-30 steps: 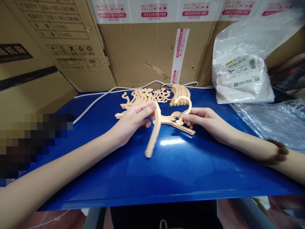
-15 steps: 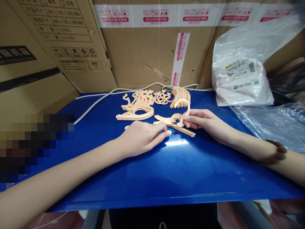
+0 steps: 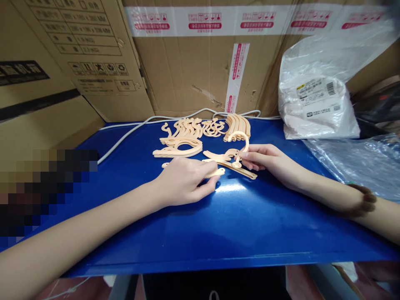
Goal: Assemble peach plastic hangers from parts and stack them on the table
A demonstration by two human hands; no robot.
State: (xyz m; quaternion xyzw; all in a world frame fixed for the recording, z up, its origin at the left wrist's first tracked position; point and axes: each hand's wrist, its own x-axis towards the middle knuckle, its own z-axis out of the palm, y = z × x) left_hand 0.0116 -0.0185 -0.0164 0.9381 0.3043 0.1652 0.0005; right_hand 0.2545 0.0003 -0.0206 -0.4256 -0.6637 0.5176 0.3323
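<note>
My right hand pinches a beige plastic hanger hook, its curve upward and its round base near the table. My left hand is closed on a flat beige plastic strip with a hole in its end; my fingers cover most of it. Between the hands lie a long straight bar and a short curved piece. The tip of another beige piece shows beside my left hand, the rest hidden. Just behind sit stacked curved hanger arms.
At the back of the blue table are S-shaped pieces, small hooks and a stack of curved arms. A white cable runs behind them. Cardboard boxes wall the back; a white plastic bag stands right.
The strip at my left hand now shows more between my thumb and fingers, lifted slightly, and the thumb has come down under it. My right hand with the hook has barely moved.
</note>
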